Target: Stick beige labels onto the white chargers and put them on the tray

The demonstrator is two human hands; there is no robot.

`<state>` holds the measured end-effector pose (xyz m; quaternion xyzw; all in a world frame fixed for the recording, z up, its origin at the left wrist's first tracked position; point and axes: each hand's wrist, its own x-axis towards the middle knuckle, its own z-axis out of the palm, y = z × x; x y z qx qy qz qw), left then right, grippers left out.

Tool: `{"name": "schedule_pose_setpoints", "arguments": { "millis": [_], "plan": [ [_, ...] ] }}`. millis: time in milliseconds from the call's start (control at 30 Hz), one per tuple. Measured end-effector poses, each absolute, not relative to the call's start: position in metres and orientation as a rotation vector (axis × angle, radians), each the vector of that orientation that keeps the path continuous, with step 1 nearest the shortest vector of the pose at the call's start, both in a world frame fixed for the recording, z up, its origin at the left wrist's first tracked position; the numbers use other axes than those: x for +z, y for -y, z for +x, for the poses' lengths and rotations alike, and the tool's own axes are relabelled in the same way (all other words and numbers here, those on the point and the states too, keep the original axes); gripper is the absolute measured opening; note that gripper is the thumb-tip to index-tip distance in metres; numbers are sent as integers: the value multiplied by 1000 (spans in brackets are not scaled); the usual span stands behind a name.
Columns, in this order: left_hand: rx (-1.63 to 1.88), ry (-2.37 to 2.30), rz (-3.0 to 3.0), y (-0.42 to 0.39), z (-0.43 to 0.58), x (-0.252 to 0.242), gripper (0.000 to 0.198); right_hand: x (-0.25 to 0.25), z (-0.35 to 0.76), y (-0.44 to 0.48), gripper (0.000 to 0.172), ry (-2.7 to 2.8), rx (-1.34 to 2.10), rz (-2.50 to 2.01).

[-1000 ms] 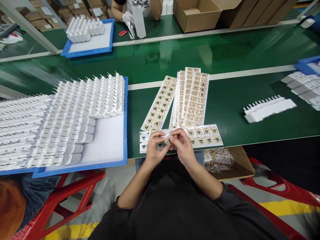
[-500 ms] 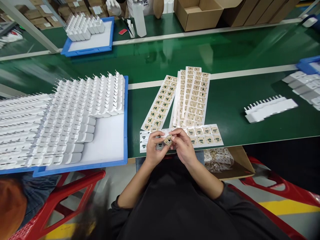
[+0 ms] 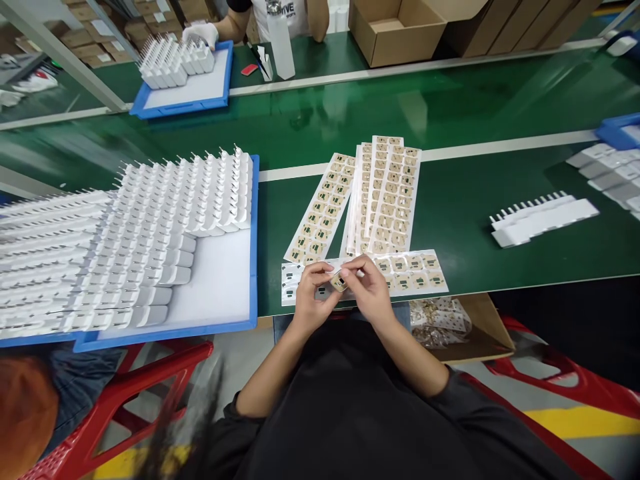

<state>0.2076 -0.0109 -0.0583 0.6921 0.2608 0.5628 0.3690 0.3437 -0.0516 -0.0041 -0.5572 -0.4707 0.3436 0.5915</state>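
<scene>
Close to the table's front edge, my left hand (image 3: pixel 313 300) pinches a small beige-faced piece (image 3: pixel 339 282) with a dark window between thumb and fingers. My right hand (image 3: pixel 371 292) has its thumb and fingertips closed on the right side of the same piece. Below both hands lies a white sticker sheet (image 3: pixel 415 272) with beige, dark-windowed stickers, its left part largely bare of beige. More sticker sheets (image 3: pixel 383 200) are fanned out just beyond it, and one sheet (image 3: pixel 323 207) slants to the left.
On the left, a blue-rimmed tray (image 3: pixel 254 267) holds rows of white pinned housings (image 3: pixel 165 220). A short row of housings (image 3: pixel 545 219) lies at the right. Across the green table are a co-worker's gloved hand (image 3: pixel 201 33), another tray (image 3: pixel 220 77), a bottle (image 3: pixel 281 47) and a cardboard box (image 3: pixel 395 37).
My right fingertips have shifted slightly over the piece, which stays between both hands. Across the table, the co-worker's gloved hand has moved down to the housings in the far tray.
</scene>
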Motion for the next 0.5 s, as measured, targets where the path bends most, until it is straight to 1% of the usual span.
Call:
{"name": "schedule_pose_setpoints", "arguments": {
  "millis": [133, 233, 300, 400, 467, 500],
  "plan": [
    [1453, -666, 1844, 12, 209, -54, 35, 11, 370, 51, 14, 1461, 581, -1351],
    [1388, -663, 1780, 13, 209, -53, 36, 10, 383, 52, 12, 1704, 326, -1377],
    [1347, -656, 1711, 13, 209, -54, 36, 6, 384, 56, 12, 1828, 221, -1364],
    [1311, -658, 1621, 12, 209, -53, 34, 1, 379, 71, 11, 1922, 226, -1253],
    [1298, -688, 1561, 11, 209, -53, 35, -2, 379, 90, 10, 1947, 345, -1172],
    [1294, -704, 1536, 11, 209, -52, 36, -5, 382, 101, 10, 1959, 462, -1154]
  ]
}}
